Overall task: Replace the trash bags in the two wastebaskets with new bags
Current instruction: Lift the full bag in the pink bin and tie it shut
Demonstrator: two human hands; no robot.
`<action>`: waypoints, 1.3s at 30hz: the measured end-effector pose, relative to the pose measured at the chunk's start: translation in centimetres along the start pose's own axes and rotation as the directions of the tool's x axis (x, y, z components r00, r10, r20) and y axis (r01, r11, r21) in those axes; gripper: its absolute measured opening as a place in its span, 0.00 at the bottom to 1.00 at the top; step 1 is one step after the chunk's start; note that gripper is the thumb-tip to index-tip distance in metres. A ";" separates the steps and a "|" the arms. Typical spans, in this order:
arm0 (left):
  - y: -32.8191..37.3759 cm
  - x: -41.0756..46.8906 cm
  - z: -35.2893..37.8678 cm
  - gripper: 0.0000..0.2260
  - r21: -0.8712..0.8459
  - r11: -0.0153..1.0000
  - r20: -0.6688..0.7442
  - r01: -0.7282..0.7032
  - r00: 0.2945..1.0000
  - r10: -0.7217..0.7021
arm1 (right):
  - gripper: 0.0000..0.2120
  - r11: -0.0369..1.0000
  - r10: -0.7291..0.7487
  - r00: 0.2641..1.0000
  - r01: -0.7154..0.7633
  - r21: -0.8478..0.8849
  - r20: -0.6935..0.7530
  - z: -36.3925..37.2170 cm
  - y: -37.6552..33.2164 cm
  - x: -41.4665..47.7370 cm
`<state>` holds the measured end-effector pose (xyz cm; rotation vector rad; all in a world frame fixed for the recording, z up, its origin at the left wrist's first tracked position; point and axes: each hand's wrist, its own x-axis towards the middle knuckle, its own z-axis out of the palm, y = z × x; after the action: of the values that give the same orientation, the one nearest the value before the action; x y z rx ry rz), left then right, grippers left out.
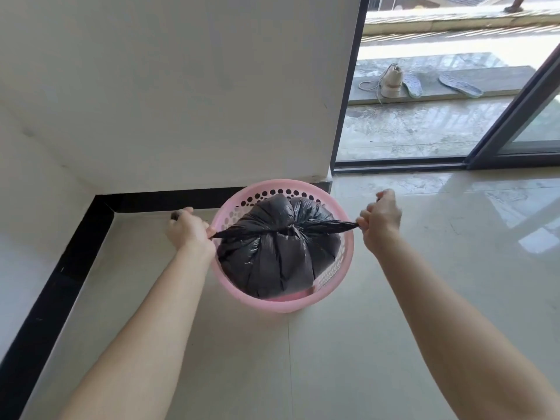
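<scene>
The left hand [188, 228] is curled tight round the left twisted tail [242, 233] of the black trash bag [278, 262], and the right hand [380, 221] is fisted round the right tail [330, 224]. Both pull outward, level, away from the knot [286, 231] that sits over the middle of the pink wastebasket [272, 305]. The full bag is inside the wastebasket and bulges up to its rim.

The chief risk seems to be the thin plastic. Stretched this taut, a tail could thin out and snap at the knot, or the bag's neck could tear and spill into the wastebasket. An uneven pull could also tip or slide the light wastebasket on the glossy floor tiles [303, 359], since nothing holds it down. If this is only a single overhand tie, it may slip loose when the bag is lifted. A bag this plump may also drag against the perforated wall on the way out and bring the wastebasket up with it.

Behind the wastebasket stand a white wall [181, 101] and its black skirting [151, 201], close enough to hem in a lift toward the rear. Beyond the wastebasket to the right is a dark sliding-door frame [348, 86], with a shoe [392, 80] and two insoles [413, 83] lying outside, well apart from it. No new bag and no second wastebasket are in view.
</scene>
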<state>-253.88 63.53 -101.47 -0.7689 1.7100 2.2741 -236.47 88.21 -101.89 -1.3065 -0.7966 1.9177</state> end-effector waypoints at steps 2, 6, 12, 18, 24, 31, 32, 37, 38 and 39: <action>0.0 -0.8 0.6 0.10 0.039 0.993 0.092 -0.109 0.990 0.105 | 0.07 0.993 -0.032 0.997 0.040 -0.112 0.066 0.5 0.4 -0.3; 0.4 -2.7 2.1 0.06 -0.071 0.997 0.286 -0.020 0.957 0.040 | 0.06 0.907 -0.206 0.927 0.301 -0.295 0.315 2.4 0.0 -1.5; 0.8 -7.3 4.3 0.07 -0.142 0.988 0.572 0.066 0.820 0.027 | 0.10 0.188 -0.041 0.558 0.819 -0.542 0.829 4.5 2.2 -4.0; 1.7 -9.9 5.0 0.11 -0.148 0.988 0.669 0.042 0.740 0.069 | 0.14 -0.168 0.027 0.477 0.868 -0.467 0.878 2.7 6.5 -3.0; -0.2 -6.2 2.9 0.11 0.077 0.981 0.647 -0.180 0.757 0.089 | 0.16 0.032 -0.080 0.660 0.751 -0.660 0.747 1.9 5.8 -1.9; -3.8 -5.8 1.6 0.29 0.408 0.270 0.886 -0.872 0.450 0.116 | 0.15 0.275 -0.043 0.749 0.645 -0.713 0.661 2.1 5.6 -2.3; -4.1 -5.8 1.7 0.22 0.346 0.206 0.908 -0.916 0.382 0.174 | 0.15 0.297 -0.038 0.753 0.637 -0.712 0.657 2.0 5.3 -2.2; -3.6 -4.8 2.2 0.15 0.512 0.172 0.825 -0.841 0.538 0.175 | 0.08 0.504 0.103 0.759 0.518 -0.692 0.643 1.4 3.1 -2.0; -3.5 -4.3 2.3 0.14 0.566 0.103 0.782 -0.818 0.572 0.246 | 0.12 0.477 0.022 0.779 0.542 -0.692 0.626 1.5 2.5 -1.8; -3.4 -4.0 2.3 0.12 0.593 0.036 0.746 -0.804 0.566 0.351 | 0.18 0.378 -0.077 0.795 0.581 -0.720 0.601 1.7 1.7 -1.7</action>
<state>-249.60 67.35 -101.79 0.8551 2.8534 0.9500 -237.94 85.65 -101.82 -0.9828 -2.4122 1.4242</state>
